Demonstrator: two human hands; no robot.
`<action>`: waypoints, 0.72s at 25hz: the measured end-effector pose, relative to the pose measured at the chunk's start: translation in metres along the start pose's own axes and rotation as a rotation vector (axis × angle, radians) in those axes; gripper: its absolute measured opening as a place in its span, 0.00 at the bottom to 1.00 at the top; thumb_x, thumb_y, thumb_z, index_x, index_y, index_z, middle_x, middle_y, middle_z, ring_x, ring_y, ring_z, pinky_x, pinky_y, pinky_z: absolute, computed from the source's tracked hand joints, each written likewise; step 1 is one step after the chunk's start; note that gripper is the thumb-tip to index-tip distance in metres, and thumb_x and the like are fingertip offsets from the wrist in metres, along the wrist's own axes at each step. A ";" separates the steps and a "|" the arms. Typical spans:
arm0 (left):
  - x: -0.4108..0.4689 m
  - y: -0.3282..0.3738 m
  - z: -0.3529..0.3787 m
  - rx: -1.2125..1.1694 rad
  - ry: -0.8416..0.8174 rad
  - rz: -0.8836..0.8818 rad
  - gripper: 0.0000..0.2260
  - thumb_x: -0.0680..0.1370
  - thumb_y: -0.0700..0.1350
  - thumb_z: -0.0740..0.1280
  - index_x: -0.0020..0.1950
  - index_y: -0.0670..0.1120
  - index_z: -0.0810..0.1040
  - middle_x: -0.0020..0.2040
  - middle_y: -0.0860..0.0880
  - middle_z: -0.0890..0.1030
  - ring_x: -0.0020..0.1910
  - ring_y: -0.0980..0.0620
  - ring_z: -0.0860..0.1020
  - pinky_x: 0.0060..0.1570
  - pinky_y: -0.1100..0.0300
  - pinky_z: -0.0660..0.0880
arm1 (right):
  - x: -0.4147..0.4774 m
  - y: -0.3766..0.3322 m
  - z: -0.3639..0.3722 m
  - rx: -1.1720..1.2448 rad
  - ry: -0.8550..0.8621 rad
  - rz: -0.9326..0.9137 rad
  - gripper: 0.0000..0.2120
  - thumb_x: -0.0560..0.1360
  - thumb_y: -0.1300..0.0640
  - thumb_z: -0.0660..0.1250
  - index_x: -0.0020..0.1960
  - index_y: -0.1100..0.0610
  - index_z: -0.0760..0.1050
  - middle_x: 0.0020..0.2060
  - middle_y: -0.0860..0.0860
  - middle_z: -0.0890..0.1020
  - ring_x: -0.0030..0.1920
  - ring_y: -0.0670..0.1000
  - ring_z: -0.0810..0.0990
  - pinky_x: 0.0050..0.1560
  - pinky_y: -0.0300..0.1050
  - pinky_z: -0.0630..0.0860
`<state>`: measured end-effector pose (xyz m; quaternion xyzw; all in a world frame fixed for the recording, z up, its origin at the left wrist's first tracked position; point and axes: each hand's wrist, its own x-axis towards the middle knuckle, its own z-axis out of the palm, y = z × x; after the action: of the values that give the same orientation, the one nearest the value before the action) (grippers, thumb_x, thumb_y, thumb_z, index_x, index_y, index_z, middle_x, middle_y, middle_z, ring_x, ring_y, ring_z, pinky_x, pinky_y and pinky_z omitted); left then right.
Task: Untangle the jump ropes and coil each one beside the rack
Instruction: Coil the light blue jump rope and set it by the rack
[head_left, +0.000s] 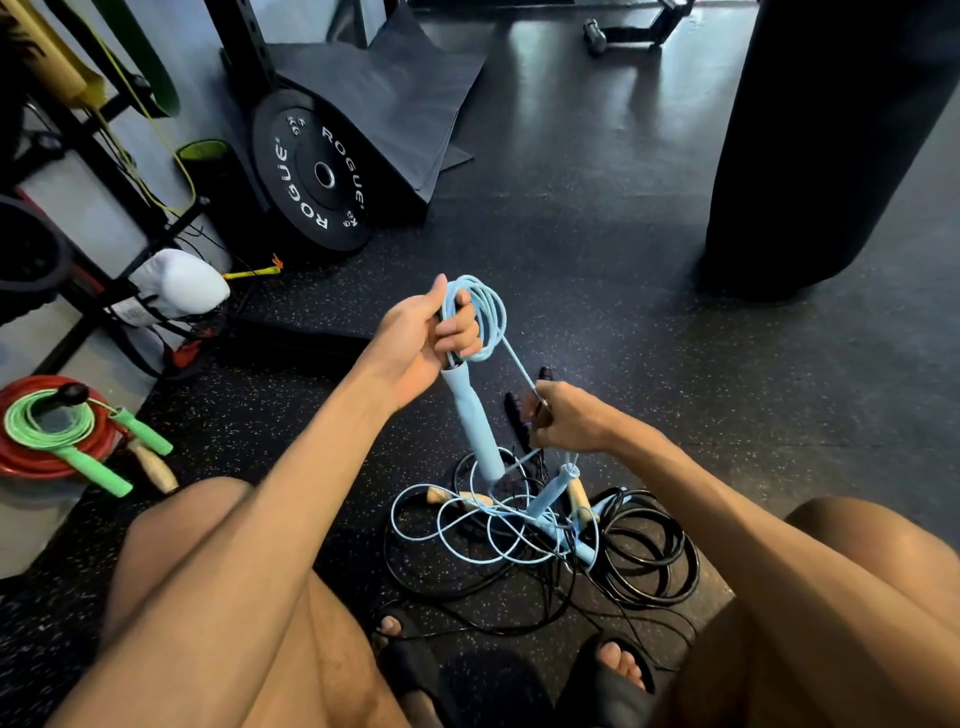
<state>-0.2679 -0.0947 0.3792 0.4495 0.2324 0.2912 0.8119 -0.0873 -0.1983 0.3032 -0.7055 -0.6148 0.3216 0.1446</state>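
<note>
My left hand (415, 338) grips blue coils (485, 312), right hand (569, 418) pinches the cord; pulling could cinch the black rope (649, 551) tangle.

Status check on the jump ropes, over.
Left hand gripping blue rope coil. Right hand feeding its cord. Rest tangled with black rope on floor.

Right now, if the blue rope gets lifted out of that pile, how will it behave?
Likely floppy: the blue rope lies in loose loops. Probably snags, since it crosses the black rope. Its free handle would likely dangle and swing.
</note>
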 end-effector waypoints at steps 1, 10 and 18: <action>0.001 0.000 0.000 -0.019 0.035 0.035 0.16 0.86 0.49 0.50 0.45 0.44 0.69 0.30 0.51 0.60 0.27 0.54 0.58 0.32 0.60 0.66 | 0.001 0.001 0.002 -0.013 -0.009 0.008 0.11 0.72 0.68 0.67 0.47 0.53 0.73 0.36 0.44 0.77 0.41 0.50 0.77 0.33 0.28 0.68; 0.018 -0.008 -0.004 0.242 0.376 0.336 0.12 0.86 0.44 0.53 0.43 0.44 0.68 0.29 0.52 0.70 0.27 0.54 0.68 0.33 0.60 0.67 | -0.001 0.000 0.008 -0.043 -0.140 -0.039 0.13 0.72 0.67 0.69 0.54 0.57 0.76 0.36 0.44 0.77 0.38 0.48 0.77 0.35 0.35 0.71; 0.017 -0.032 0.003 1.086 0.331 0.470 0.09 0.84 0.42 0.58 0.45 0.42 0.69 0.30 0.47 0.80 0.27 0.52 0.78 0.34 0.62 0.74 | -0.010 -0.025 0.009 0.027 -0.061 -0.362 0.10 0.79 0.61 0.64 0.55 0.53 0.81 0.46 0.49 0.85 0.42 0.47 0.82 0.43 0.39 0.76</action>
<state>-0.2453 -0.0992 0.3507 0.7869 0.3653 0.3684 0.3341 -0.1125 -0.2042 0.3140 -0.5712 -0.7315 0.3195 0.1908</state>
